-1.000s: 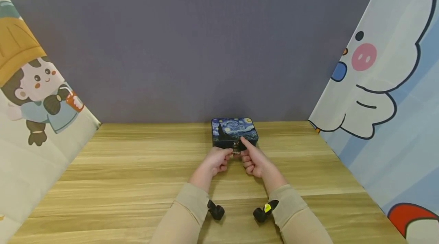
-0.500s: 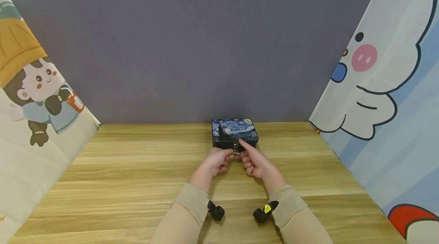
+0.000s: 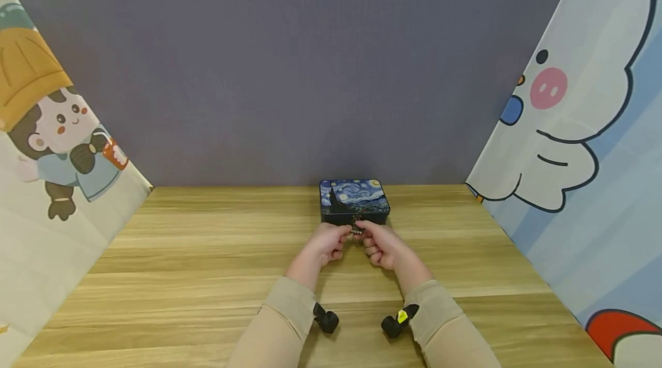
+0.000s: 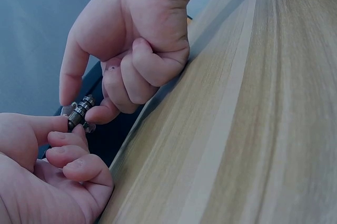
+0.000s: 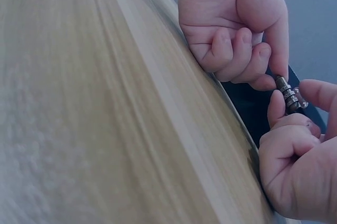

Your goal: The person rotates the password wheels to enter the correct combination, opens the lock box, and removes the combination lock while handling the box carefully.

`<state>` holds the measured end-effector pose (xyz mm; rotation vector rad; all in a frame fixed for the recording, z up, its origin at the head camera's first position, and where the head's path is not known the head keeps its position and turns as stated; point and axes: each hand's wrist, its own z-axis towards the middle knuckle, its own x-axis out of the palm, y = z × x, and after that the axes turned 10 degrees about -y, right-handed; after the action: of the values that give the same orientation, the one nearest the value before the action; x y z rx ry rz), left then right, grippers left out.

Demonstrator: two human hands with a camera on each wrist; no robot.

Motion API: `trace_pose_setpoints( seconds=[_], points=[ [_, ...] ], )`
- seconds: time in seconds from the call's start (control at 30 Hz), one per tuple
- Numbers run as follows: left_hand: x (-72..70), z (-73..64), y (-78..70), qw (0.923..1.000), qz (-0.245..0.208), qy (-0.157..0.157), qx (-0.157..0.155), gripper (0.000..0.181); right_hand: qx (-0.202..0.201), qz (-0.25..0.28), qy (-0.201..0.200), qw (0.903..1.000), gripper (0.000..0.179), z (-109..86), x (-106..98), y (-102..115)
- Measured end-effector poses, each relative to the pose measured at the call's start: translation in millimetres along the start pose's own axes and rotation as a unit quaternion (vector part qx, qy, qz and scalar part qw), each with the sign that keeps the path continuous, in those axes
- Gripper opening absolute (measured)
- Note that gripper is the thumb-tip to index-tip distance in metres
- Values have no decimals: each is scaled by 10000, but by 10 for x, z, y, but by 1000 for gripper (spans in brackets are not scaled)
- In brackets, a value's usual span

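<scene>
Sitting at the front side of a small tin box (image 3: 333,219), close by its clasp (image 3: 357,218), a metal combination lock (image 4: 80,112) is showing several ringed dials, whose figures are appearing too small for reading. The left hand (image 3: 326,240) is pinching one end of this lock between thumb and forefinger, while its other fingers are curling inward. The right hand (image 3: 383,244) is grasping the other end, its thumb reaching over the upper side and its forefinger touching from below. The box is lying flat with its lid (image 3: 354,195) down, and this lid is displaying a swirling blue night-sky painting with a dark cypress. Beneath, a wooden table (image 3: 233,247) is extending, its pale brown streaks running from side to side. The box is resting by the far edge, just before a plain dark grey wall (image 3: 310,69). On the left, a cream sheet (image 3: 31,276) is slanting, carrying a cartoon figure (image 3: 95,169) that is wearing an orange hat. On the right, a light blue sheet (image 3: 626,230) is bearing a big white cartoon animal (image 3: 595,92) with a pink snout. Beige sleeves (image 3: 281,316) are covering the forearms, and at each cuff a small black device (image 3: 326,320) is sticking out.
</scene>
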<state>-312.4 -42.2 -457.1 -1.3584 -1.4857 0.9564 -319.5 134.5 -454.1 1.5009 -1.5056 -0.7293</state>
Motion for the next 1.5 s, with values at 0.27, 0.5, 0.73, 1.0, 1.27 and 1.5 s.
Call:
trace_pose_setpoints(
  seconds=[0.27, 0.5, 0.73, 1.0, 1.27, 1.5],
  points=[
    [10, -14, -2, 10000, -6, -19, -30, 23, -52, -112, -78, 9999, 23, -1, 18, -14],
    [10, -14, 0, 10000, 46, -13, -12, 22, -101, -151, -138, 9997, 22, -1, 20, -27],
    [9, -19, 4, 10000, 45, -34, 9, 22, -123, -106, -138, 9998, 21, 0, 25, -27],
    [8, -4, 4, 10000, 60, -43, 21, 23, -189, -107, -147, 9997, 21, 11, 21, -26],
    [7, 1, -10, 10000, 74, -46, -22, 23, -211, -126, -192, 9995, 21, 14, 19, -26],
    [5, -2, -12, 10000, 60, -20, -4, 24, -226, -112, -193, 9995, 20, 28, 18, -26]
  ],
)
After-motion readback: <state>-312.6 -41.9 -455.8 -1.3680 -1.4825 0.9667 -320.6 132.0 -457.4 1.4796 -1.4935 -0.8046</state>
